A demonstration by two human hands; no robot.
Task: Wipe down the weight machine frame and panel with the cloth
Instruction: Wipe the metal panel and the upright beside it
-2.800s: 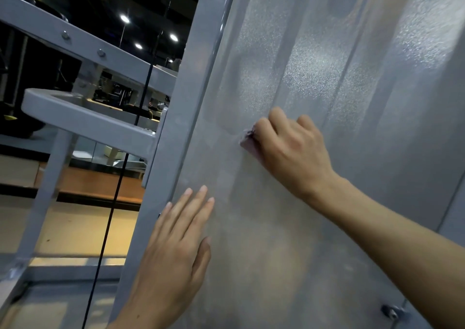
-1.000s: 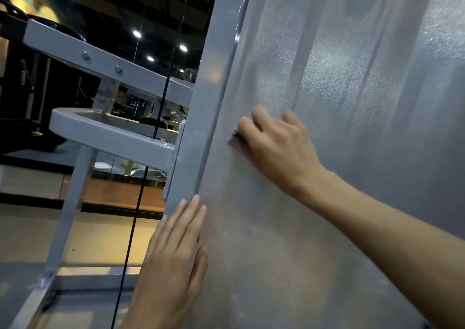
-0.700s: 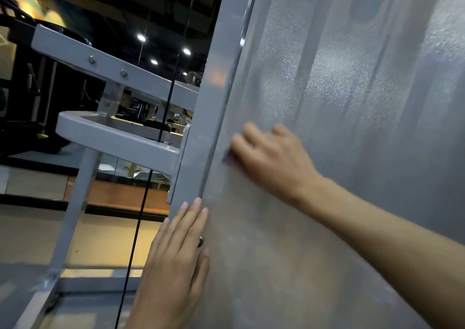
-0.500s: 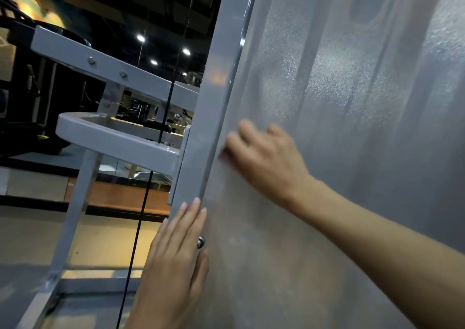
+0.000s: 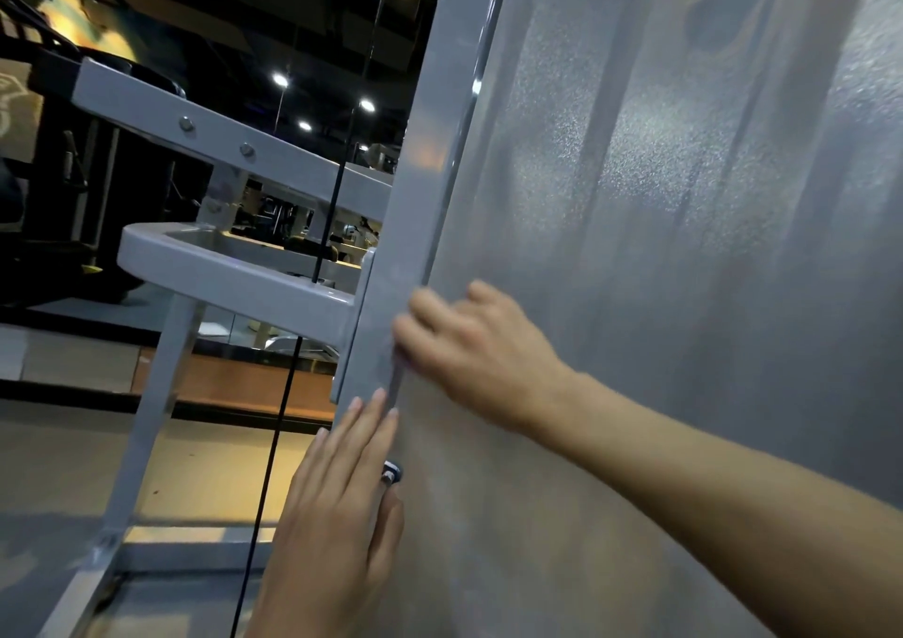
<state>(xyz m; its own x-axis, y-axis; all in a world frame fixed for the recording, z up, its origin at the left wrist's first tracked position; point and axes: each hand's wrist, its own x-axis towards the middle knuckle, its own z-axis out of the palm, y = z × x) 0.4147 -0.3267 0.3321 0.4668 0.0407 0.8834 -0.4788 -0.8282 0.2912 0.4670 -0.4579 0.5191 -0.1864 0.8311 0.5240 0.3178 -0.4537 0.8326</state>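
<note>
Right at the seam, the right hand [image 5: 481,344] presses against the frosted panel [image 5: 659,246] where it meets the grey upright of the frame [image 5: 420,198], fingers [image 5: 420,307] curled and blurred. Only a sliver of something dark peeks out under the knuckles at the post's edge, so the cloth itself is all but hidden beneath that hand, and I cannot tell for sure that the fingers are clenched on it. Lower down, the left hand [image 5: 337,515] lies flat with its fingers straight and together, fingertips on the bottom of the upright just beside the panel's edge, holding nothing. A small metal bolt [image 5: 392,472] shows just beside it. A thin black cable [image 5: 293,378] hangs to the left of the post, in front of a grey crossbar [image 5: 234,281], with ceiling lights [image 5: 281,79] glowing behind
</note>
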